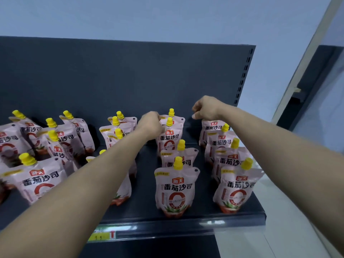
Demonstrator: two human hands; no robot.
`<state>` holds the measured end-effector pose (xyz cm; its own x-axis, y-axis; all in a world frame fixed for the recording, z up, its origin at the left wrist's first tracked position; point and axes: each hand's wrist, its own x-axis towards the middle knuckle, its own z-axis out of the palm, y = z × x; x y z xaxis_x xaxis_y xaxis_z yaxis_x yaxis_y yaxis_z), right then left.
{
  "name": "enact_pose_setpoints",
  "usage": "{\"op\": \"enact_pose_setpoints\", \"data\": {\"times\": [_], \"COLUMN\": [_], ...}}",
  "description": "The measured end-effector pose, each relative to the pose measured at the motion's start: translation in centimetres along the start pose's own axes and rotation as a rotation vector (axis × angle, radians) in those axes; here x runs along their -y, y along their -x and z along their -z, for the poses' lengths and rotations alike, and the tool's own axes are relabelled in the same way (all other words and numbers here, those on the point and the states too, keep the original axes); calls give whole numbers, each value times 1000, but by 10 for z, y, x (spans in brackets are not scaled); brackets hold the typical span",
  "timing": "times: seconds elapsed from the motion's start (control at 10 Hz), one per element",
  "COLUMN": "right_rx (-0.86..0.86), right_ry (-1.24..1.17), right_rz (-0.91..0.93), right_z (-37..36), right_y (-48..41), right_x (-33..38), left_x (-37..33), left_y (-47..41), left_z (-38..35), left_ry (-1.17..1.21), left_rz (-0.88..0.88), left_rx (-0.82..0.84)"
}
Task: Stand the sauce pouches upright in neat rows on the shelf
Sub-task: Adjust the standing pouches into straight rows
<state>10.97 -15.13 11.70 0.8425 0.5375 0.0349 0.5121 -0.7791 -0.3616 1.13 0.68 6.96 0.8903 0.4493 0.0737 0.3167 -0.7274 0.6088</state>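
Note:
Pink sauce pouches with yellow caps stand on a dark shelf [145,211]. The right row [236,190] and the middle row [175,190] stand upright, one pouch behind another. My left hand [150,125] reaches to the back of the middle row, its curled fingers at the top left edge of a rear pouch [168,136]. My right hand [206,108] hovers with curled fingers just above the rearmost pouch of the right row [212,127], and I see nothing in it. My left forearm hides part of another row [113,133].
At the left, several pouches [37,179] lean crookedly against each other. A dark back panel [111,75] closes the shelf behind. A slotted upright [243,75] marks its right end. A yellow price tag [101,236] sits on the front lip. Bare shelf runs between the rows.

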Motion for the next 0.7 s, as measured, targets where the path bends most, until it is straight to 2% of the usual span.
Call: {"op": "enact_pose_setpoints", "data": {"times": [0.2,0.4,0.6,0.7], "right_rx": [153,281,329,329], "right_ry": [140,226,157,87], "right_rz": [32,82,46,39], "right_z": [-16,-32,-41,-41], "right_y": [-49,-74,-92,-98], "right_x": [7,10,9,6], "left_x": [6,12,8,-2], "left_y": [-29,-43,-48,-42], "left_z": [-10,-18,-22,-24], "left_ry": [-112,-134,-74,-16], "left_rz": [95,94,72,53], "left_rx": [61,158,191,281]}}
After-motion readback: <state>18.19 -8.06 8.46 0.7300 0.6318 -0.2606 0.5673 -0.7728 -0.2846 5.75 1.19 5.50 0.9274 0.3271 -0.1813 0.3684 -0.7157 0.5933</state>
